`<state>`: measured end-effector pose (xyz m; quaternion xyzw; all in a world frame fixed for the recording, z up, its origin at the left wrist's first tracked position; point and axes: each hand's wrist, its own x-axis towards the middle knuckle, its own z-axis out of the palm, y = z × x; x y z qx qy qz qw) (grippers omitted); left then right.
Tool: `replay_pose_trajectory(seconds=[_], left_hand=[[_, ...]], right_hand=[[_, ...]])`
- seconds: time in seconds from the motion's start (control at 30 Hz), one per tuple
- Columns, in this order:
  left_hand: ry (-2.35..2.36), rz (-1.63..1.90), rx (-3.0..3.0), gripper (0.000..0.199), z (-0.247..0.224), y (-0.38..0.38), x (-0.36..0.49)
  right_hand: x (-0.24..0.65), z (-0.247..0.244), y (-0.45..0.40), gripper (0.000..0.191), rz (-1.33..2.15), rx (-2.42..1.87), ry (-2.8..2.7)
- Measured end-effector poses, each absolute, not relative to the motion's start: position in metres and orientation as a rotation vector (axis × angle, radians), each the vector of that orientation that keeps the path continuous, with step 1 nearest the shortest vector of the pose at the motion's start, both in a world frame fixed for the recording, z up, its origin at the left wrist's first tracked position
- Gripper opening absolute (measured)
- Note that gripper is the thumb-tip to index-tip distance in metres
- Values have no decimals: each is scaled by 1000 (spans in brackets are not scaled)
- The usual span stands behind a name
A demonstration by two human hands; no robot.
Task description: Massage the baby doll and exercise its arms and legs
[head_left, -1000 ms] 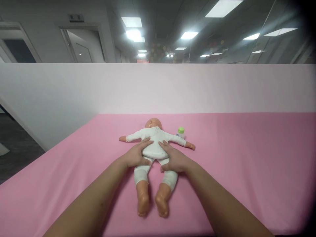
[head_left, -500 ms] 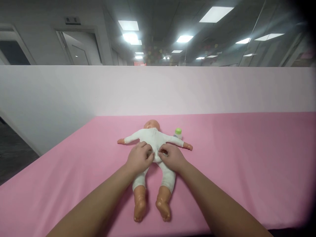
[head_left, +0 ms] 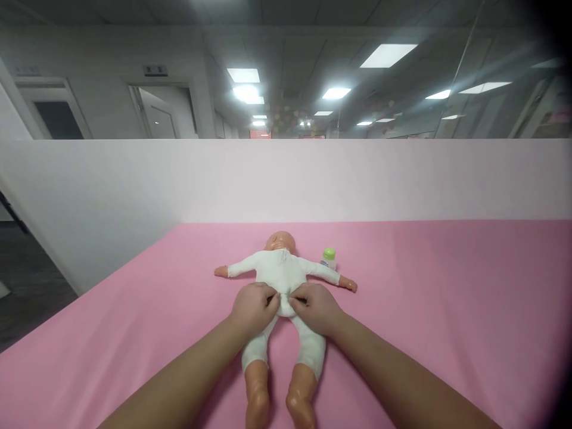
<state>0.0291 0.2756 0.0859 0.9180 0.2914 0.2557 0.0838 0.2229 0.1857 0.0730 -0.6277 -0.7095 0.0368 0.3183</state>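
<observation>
A baby doll with a white cloth body lies on a pink sheet, its head away from me, arms spread and legs toward me. Both hands rest on its lower torso. My left hand pinches the white cloth on the left side, with thumb and fingers together. Opposite it, my right hand pinches the cloth in the same way, a small gap between the two. Beyond the doll's right-side arm stands a small clear bottle with a green cap.
A white low wall runs behind the pink surface, with another white side wall at the left. Glass, ceiling lights and a door show beyond it. Dark floor lies at the far left.
The view has tilted up, so the doll, bottle and wall appear lower. Both hands have moved slightly toward the doll's hips, and their fingers are closed more tightly on the cloth.
</observation>
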Motion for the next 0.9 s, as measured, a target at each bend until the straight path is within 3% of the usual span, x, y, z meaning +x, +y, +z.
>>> replay_pose_trajectory(seconds=[0.43, 0.7, 0.9], left_hand=[[612, 935, 2677, 32, 87, 286, 14], [622, 1131, 2778, 9, 85, 278, 22], [761, 811, 2751, 15, 84, 280, 25]], right_hand=[[233, 82, 170, 30, 100, -1407, -1880], [227, 73, 177, 16, -28, -1373, -1752], [220, 70, 183, 25, 67, -1563, -1845]])
